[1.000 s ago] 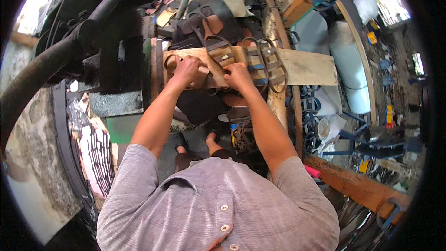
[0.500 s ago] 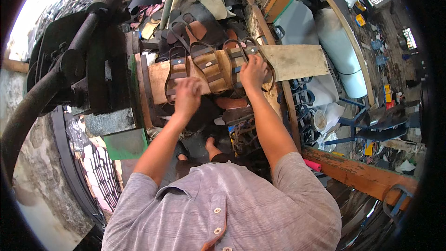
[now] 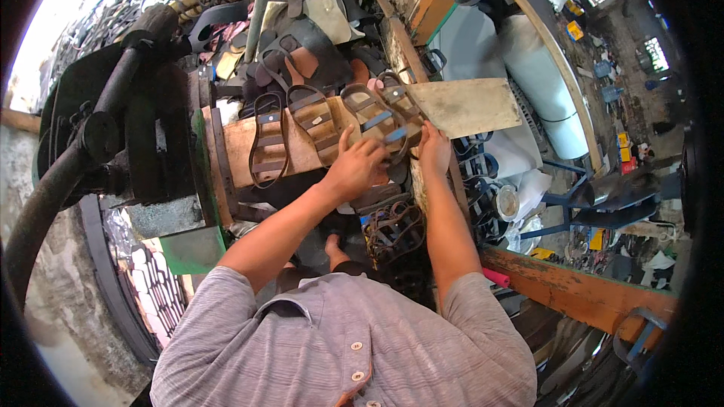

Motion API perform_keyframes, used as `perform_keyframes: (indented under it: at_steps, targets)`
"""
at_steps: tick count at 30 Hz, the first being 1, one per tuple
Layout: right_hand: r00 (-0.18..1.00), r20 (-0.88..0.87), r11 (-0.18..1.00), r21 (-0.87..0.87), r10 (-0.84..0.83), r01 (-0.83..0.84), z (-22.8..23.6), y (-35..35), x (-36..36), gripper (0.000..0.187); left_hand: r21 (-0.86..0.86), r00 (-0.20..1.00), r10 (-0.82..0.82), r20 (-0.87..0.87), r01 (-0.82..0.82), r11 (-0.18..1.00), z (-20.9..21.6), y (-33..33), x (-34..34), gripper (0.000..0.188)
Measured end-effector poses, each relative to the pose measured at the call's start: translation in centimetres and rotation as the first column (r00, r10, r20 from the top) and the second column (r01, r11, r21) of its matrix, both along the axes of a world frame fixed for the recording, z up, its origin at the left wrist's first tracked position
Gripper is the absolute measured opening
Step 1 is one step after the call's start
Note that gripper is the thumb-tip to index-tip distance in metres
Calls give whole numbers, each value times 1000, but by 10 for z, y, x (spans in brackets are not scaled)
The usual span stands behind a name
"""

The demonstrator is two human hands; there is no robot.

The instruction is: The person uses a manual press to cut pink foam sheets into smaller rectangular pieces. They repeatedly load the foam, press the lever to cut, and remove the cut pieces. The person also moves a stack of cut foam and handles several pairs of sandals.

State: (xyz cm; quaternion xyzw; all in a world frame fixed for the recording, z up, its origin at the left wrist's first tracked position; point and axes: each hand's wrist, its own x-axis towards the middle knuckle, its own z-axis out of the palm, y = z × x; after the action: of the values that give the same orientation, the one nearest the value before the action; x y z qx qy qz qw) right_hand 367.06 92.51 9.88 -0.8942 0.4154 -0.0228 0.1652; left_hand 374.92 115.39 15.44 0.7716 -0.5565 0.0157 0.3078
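Several sole-shaped cutting dies, dark bands with cross bars, lie in a row on a long pale board [image 3: 467, 105]. The leftmost die [image 3: 269, 119] stands apart from the others, and a second die [image 3: 305, 98] is beside it. Blue marks show on the third die [image 3: 375, 120]. My left hand [image 3: 354, 168] is over its near end, fingers spread. Close against the third lies the rightmost die [image 3: 395, 96]. At that die's near end is my right hand [image 3: 433, 152], with fingers curled on its edge; the exact grip is partly hidden.
A black machine with a thick bent bar [image 3: 75, 166] stands at the left. Beyond the board are heaped dark offcuts [image 3: 302, 38]. On the right are a pale roll [image 3: 547, 83], blue sandals [image 3: 483, 162] and an orange wooden beam [image 3: 573, 290].
My left hand has moved right, from the leftmost die to the third one. My right hand has come down to the near end of the rightmost die, which now sits closer to the third.
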Motion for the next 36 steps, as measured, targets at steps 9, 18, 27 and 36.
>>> perform_keyframes:
  at_steps: [9, 18, 27, 36]
  targets:
    - [561, 686, 767, 7, 463, -642, 82, 87, -13, 75, -146, -184, -304, -935, -580, 801, 52, 16, 74, 25]
    - [924, 262, 958, -8, 279, -287, 9, 120, 35, 55, -14, 526, 469, -709, -676, 737, -46, 43, 88, 50]
    - [954, 299, 999, -48, 11, 3, 0, 53, 40, 45, 397, 500, 790, -354, -685, 611, -63, 115, 70, 67]
    - [910, -88, 911, 122, 405, -393, 2, 23, 68, 41, 239, 607, 699, -378, -665, 707, -82, 74, 74, 68]
